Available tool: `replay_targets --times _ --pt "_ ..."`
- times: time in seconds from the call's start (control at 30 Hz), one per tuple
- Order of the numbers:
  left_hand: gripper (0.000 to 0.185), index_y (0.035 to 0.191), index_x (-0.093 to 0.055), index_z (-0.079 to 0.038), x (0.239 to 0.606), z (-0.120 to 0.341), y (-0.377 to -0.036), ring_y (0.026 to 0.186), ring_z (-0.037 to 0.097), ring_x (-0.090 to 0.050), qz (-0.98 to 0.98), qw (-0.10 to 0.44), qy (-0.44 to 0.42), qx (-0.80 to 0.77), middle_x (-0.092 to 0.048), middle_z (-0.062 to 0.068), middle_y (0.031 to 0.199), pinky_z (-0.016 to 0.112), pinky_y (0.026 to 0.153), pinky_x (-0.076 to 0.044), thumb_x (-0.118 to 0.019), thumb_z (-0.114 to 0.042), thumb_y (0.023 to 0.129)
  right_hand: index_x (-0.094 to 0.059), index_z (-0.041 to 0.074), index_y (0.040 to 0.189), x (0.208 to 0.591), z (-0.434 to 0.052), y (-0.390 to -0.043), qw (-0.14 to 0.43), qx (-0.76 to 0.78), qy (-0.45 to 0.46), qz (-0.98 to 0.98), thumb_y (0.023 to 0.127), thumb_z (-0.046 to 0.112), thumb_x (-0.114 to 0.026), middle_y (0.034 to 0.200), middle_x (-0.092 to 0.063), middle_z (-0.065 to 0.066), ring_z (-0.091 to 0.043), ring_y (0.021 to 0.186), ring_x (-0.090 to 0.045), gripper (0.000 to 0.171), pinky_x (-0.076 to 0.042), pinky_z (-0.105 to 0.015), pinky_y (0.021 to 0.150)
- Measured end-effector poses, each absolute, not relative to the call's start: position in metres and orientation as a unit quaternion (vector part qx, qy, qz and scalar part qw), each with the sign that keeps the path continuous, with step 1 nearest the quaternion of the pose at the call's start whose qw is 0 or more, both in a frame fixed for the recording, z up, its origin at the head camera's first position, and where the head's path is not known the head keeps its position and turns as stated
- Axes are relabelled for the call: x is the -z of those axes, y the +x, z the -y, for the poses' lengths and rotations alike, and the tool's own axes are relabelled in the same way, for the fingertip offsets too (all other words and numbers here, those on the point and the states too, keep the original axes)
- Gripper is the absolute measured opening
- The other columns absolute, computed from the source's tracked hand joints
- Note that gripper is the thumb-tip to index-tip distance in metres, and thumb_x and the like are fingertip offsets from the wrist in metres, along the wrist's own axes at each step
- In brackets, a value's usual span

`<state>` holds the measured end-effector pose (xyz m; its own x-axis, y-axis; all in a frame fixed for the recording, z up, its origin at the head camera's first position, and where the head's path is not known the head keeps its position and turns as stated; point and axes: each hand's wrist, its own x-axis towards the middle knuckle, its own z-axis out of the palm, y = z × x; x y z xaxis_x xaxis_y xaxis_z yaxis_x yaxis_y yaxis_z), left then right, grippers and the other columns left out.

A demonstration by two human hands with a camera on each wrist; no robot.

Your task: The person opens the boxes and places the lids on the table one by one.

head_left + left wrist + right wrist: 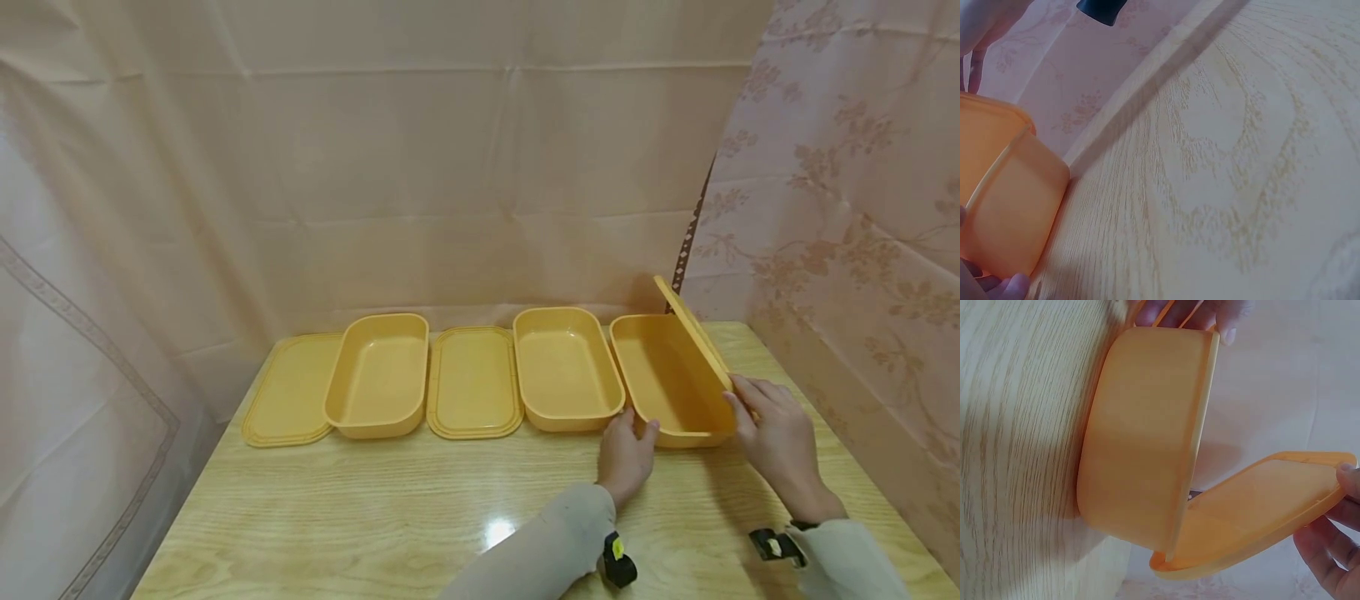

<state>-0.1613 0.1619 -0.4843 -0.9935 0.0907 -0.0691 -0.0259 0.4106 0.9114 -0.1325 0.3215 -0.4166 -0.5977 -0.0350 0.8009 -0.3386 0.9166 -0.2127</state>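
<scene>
At the right end of the row, a deep yellow plastic container (663, 367) stands uncovered on the table. My left hand (627, 457) holds it at the near left corner, thumb by the front wall and fingers along the left side. The right hand (780, 433) pinches the near edge of a yellow lid (692, 327). That lid stands tilted up along the container's right rim. In the right wrist view the lid (1254, 509) leans outward, its lower edge at the container wall (1141, 437).
Left of the held container stand another open container (567, 367), a flat lid (476, 379), a further open container (381, 371) and a second flat lid (292, 392). All sit along the back of the wooden table (360, 517). Cloth curtains (480, 167) hang behind and at both sides.
</scene>
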Motion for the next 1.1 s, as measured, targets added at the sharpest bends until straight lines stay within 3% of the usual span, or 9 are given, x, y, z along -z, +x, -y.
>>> replay_targets --times 0.1,0.2,0.3,0.37,0.6,0.8,0.9,1.0,1.1 --pt "0.054 0.136 -0.056 -0.006 0.484 -0.162 -0.161 0.123 0.023 -0.057 -0.838 0.055 0.016 -0.542 -0.062 0.005 0.131 0.037 0.103 -0.047 -0.060 -0.041 0.095 -0.069 -0.010 0.106 0.416 -0.323 -0.132 0.437 -0.173 0.104 0.877 0.100 0.052 -0.035 0.088 -0.069 -0.024 -0.040 0.074 -0.060 0.072 -0.040 -0.039 0.066" --pt "0.054 0.136 -0.056 -0.006 0.484 -0.162 -0.161 0.125 0.024 -0.056 -0.840 0.054 0.014 -0.540 -0.061 0.007 0.133 0.038 0.104 -0.046 -0.060 -0.041 0.095 -0.069 -0.010 0.106 0.416 -0.325 -0.132 0.440 -0.175 0.098 0.876 0.101 0.032 -0.052 0.088 -0.068 -0.024 -0.039 0.071 -0.059 0.046 -0.040 -0.033 0.064" --pt "0.054 0.135 -0.056 -0.006 0.483 -0.163 -0.161 0.126 0.025 -0.056 -0.843 0.051 0.012 -0.536 -0.060 0.008 0.134 0.038 0.106 -0.045 -0.060 -0.041 0.095 -0.069 -0.011 0.105 0.415 -0.327 -0.133 0.440 -0.181 0.090 0.875 0.086 0.003 -0.069 0.088 -0.068 -0.025 -0.038 0.071 -0.058 0.024 -0.039 -0.026 0.063" --pt "0.053 0.135 -0.057 -0.005 0.483 -0.163 -0.160 0.126 0.025 -0.056 -0.844 0.049 0.010 -0.534 -0.061 0.009 0.134 0.037 0.106 -0.045 -0.060 -0.040 0.095 -0.069 -0.011 0.105 0.415 -0.328 -0.133 0.439 -0.187 0.081 0.875 0.074 -0.009 -0.073 0.088 -0.068 -0.025 -0.036 0.070 -0.057 0.032 -0.038 -0.020 0.062" --pt "0.053 0.135 -0.057 -0.004 0.481 -0.164 -0.160 0.126 0.024 -0.055 -0.847 0.050 0.012 -0.530 -0.061 0.008 0.134 0.037 0.106 -0.045 -0.060 -0.040 0.095 -0.069 -0.012 0.106 0.411 -0.335 -0.133 0.435 -0.221 0.049 0.872 0.076 -0.011 -0.073 0.086 -0.067 -0.026 0.024 0.083 -0.033 0.031 -0.029 0.004 0.066" --pt "0.053 0.135 -0.057 -0.004 0.480 -0.163 -0.160 0.127 0.024 -0.056 -0.848 0.048 0.015 -0.527 -0.061 0.008 0.134 0.037 0.106 -0.045 -0.060 -0.040 0.095 -0.068 -0.014 0.106 0.405 -0.337 -0.131 0.441 -0.270 0.016 0.856 0.080 -0.011 -0.069 0.090 -0.066 -0.031 0.035 0.085 -0.030 0.026 -0.026 0.009 0.072" --pt "0.054 0.134 -0.057 -0.004 0.480 -0.163 -0.161 0.126 0.023 -0.056 -0.849 0.045 0.014 -0.526 -0.061 0.008 0.133 0.036 0.106 -0.046 -0.061 -0.040 0.094 -0.068 -0.013 0.108 0.403 -0.339 -0.130 0.438 -0.299 -0.017 0.848 0.084 -0.006 -0.068 0.092 -0.072 0.006 0.035 0.083 -0.035 0.025 -0.028 0.009 0.070" --pt "0.054 0.134 -0.057 -0.004 0.480 -0.163 -0.161 0.125 0.024 -0.057 -0.850 0.045 0.012 -0.525 -0.061 0.008 0.133 0.037 0.105 -0.046 -0.061 -0.041 0.094 -0.068 -0.011 0.110 0.402 -0.342 -0.129 0.430 -0.327 -0.048 0.840 0.088 -0.001 -0.067 0.093 -0.051 0.043 0.034 0.080 -0.039 0.024 -0.031 0.009 0.067" --pt "0.054 0.134 -0.058 -0.004 0.480 -0.163 -0.161 0.125 0.024 -0.057 -0.851 0.043 0.010 -0.523 -0.062 0.008 0.133 0.037 0.105 -0.046 -0.061 -0.041 0.094 -0.068 -0.009 0.113 0.401 -0.347 -0.127 0.418 -0.347 -0.079 0.836 0.090 0.003 -0.066 0.089 -0.040 0.052 0.032 0.074 -0.041 0.026 -0.032 0.008 0.064"
